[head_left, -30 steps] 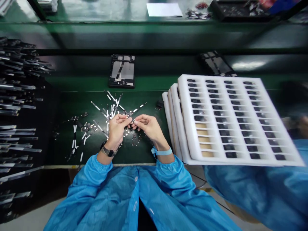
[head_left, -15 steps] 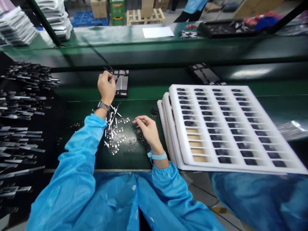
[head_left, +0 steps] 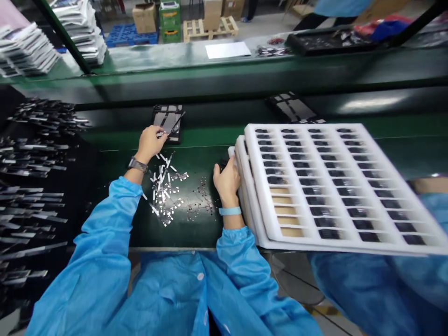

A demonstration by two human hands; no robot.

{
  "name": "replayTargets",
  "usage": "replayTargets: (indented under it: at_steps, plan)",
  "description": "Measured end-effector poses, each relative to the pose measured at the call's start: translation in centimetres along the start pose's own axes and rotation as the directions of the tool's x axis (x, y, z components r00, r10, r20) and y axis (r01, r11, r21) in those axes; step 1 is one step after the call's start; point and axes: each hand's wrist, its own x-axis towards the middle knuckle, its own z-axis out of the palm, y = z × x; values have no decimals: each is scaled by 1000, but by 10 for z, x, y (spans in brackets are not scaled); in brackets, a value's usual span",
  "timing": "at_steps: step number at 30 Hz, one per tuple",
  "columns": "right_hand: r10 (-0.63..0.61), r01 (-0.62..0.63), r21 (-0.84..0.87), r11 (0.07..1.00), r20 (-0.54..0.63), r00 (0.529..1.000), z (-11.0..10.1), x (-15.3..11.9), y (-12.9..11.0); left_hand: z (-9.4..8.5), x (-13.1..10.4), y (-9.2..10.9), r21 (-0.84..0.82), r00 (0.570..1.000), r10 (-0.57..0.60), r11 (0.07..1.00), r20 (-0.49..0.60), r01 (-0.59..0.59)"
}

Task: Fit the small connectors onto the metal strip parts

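Note:
My left hand is closed on a thin dark tool, at the lower left edge of a flat dark device. Beside the white foam trays, my right hand has its fingers around a small black part, mostly hidden by the hand. Between my hands, silvery strips lie scattered on the green bench. Tiny dark pieces are spread just left of my right wrist.
Stacked white foam trays with black parts in their slots stand on the right. Bundles of strips line the left side. A second dark device lies behind the trays. A blue sleeve of another person shows far right.
My left hand has moved down and left, off the device's upper edge, with the tool now tilted over it. My right hand has moved right and forward to the black part. Another person's arm has appeared.

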Motion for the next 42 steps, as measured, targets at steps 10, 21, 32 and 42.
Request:
replayTargets:
  at_steps: [10, 21, 32, 42]
  plan:
    - [16, -11, -200, 980, 26, 1000, 10, 16, 3, -102, -251, -15, 232, 941, -295, 916, -167, 329]
    - [40, -50, -203, 978, -51, 998, 14, 20, 9, -65, -291, -64, 326, 929, -308, 874, -206, 361]
    - [-17, 13, -186, 983, -19, 1000, 18, 23, 19, -62, -234, -69, 490, 958, -279, 828, -63, 273]
    - [-8, 6, 58, 998, 38, 999, 16, 28, 13, -67, -229, -80, 481, 941, -335, 819, -44, 313]
